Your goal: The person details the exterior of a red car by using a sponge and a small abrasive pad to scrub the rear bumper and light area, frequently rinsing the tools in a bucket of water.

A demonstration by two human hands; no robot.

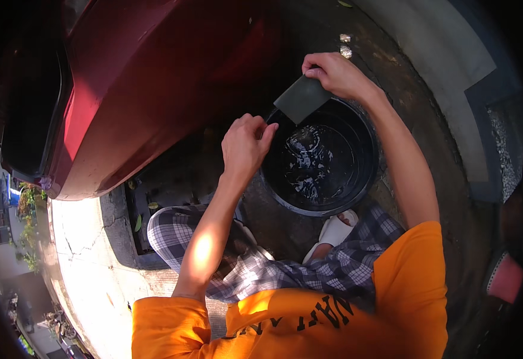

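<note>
My right hand (333, 74) pinches the upper corner of a thin dark grey-green rectangular sheet (303, 98), which hangs tilted above the far rim of a black round tub (317, 210). Rippling water (310, 164) lies in the tub, between my hands and my feet. At the tub's left rim my left hand (245, 146) is raised, thumb and forefinger close together; whether anything is between them cannot be told. Left of that hand is the red painted body panel of a car (153, 89).
A dark rectangular opening (142, 224) with a raised concrete edge (120, 224) lies at my left knee. A pale step (449, 67) curves along the right. A pink object (506, 278) stands at lower right. Sunlit concrete (91, 260) is at left.
</note>
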